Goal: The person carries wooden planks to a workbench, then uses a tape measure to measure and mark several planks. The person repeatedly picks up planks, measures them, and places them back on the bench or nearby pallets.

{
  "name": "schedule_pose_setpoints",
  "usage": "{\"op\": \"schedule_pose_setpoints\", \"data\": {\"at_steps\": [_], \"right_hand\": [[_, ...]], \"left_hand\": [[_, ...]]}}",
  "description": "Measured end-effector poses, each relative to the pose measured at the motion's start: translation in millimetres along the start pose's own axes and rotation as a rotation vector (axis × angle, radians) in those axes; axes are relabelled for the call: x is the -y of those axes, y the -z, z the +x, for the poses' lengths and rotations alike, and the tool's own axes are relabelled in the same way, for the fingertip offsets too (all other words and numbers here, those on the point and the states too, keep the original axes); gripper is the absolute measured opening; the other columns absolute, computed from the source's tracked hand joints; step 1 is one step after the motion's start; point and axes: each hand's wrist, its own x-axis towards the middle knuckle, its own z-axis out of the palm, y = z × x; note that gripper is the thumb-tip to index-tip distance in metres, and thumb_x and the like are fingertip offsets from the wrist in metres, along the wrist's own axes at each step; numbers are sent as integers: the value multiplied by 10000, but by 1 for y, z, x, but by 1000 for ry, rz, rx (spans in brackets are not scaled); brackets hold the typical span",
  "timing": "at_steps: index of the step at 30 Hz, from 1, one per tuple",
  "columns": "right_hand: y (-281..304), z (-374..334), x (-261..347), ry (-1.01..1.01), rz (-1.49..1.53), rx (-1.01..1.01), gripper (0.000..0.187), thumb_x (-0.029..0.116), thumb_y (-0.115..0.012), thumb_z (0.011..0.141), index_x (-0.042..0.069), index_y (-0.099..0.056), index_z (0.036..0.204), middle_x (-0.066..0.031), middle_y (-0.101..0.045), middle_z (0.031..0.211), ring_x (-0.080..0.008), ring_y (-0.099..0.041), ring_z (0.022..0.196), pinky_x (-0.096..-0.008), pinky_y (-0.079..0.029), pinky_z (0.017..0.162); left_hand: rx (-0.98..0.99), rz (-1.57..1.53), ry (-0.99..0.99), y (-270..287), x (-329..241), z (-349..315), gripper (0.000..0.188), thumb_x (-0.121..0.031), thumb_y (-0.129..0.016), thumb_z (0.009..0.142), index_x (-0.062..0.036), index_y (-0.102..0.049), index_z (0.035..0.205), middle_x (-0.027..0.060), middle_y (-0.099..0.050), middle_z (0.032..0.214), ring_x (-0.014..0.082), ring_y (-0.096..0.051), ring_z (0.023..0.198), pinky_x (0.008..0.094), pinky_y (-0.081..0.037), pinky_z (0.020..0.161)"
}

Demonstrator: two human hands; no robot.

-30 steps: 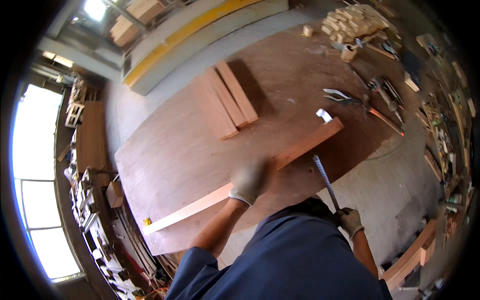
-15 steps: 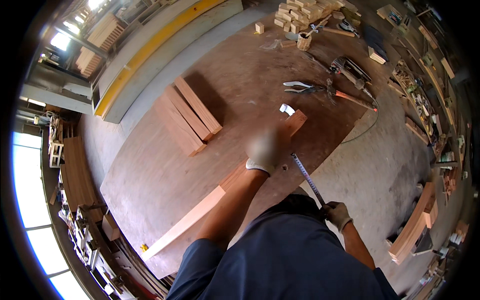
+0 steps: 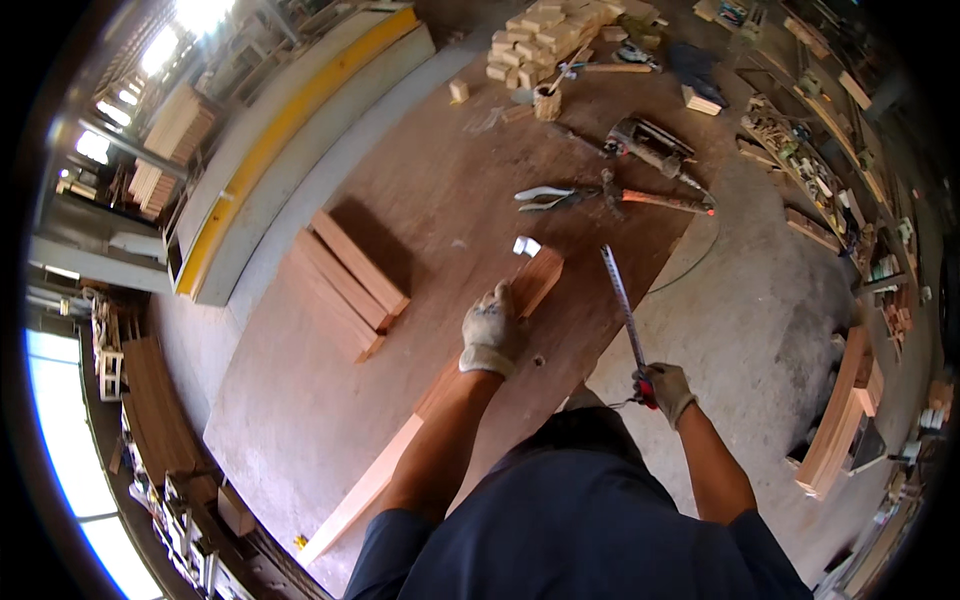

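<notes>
My left hand [image 3: 490, 328], in a pale work glove, is closed over a long reddish-brown wooden board [image 3: 538, 284] that lies slantwise on the worktable. Part of the board is hidden by the hand and forearm. Off to the right, past the table's edge, my gloved right hand [image 3: 664, 388] grips a tape measure [image 3: 648, 392] with a red case. Its blade [image 3: 621, 300] sticks out straight and points away from me, its free end to the right of the board and apart from it. A small white piece [image 3: 526, 245] sits at the board's far end.
Several shorter boards [image 3: 345, 275] lie together left of my left hand. Pliers [image 3: 545, 197], a hammer [image 3: 660, 200] and a corded power tool [image 3: 650, 145] are farther back on the table [image 3: 300, 410]. Wood blocks [image 3: 545, 40] are heaped at the far edge.
The tape's blade has swung away from beside my left hand and now points more straight ahead. My left hand stays on the board. The whole view has shifted a little.
</notes>
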Motion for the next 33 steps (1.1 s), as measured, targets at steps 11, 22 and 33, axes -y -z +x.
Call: {"op": "schedule_pose_setpoints", "data": {"at_steps": [11,22,33], "right_hand": [[-47,137,102,480,-1095,-35,385,349,-565,939,53,-775,1065,-214,-742,1099,-377,-722,1030,-477,-572,879],[-91,138,155,532,-1236,-276,539,130,-637,918,64,-529,1442,-157,-651,1360,-317,-667,1209,-475,-556,943],[-107,86,106,1012,-1242,-374,684,264,-694,918,69,-437,1522,-203,-450,1545,-408,-452,1410,-512,-395,1143]], "left_hand": [[-35,109,-47,5,30,-51,884,-157,-832,762,10,-399,1514,247,-617,1350,424,-606,1204,472,-493,1031],[9,154,85,18,66,-107,979,-126,-825,736,-29,-328,1574,260,-592,1377,447,-585,1221,485,-486,1040],[-17,163,75,30,68,-126,892,-167,-787,802,-39,-350,1568,237,-644,1309,447,-642,1115,495,-537,959]]}}
